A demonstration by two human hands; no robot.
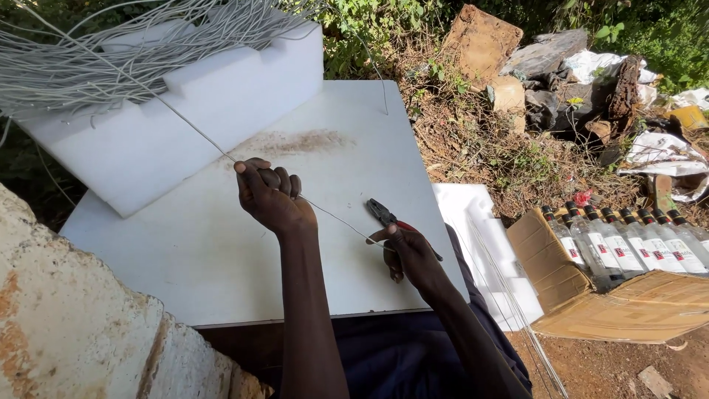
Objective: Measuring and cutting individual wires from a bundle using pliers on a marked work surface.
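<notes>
Outdoors, over a white board (221, 258), the left hand (269, 196) is fisted on a wire (332, 216); just right of it, the right hand (410, 255) grips pliers (385, 215). The taut wire could slip and whip.

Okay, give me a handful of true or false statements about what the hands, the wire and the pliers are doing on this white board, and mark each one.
1. The left hand grips a thin wire. True.
2. The right hand holds a hammer. False: it holds pliers with red handles.
3. The wire runs from the left hand up to a bundle of wires on a white foam block. True.
4. The bottles stand upright on the white board. False: they lie in a cardboard box on the ground.
5. The pliers' tip points away from the person. True.
</notes>
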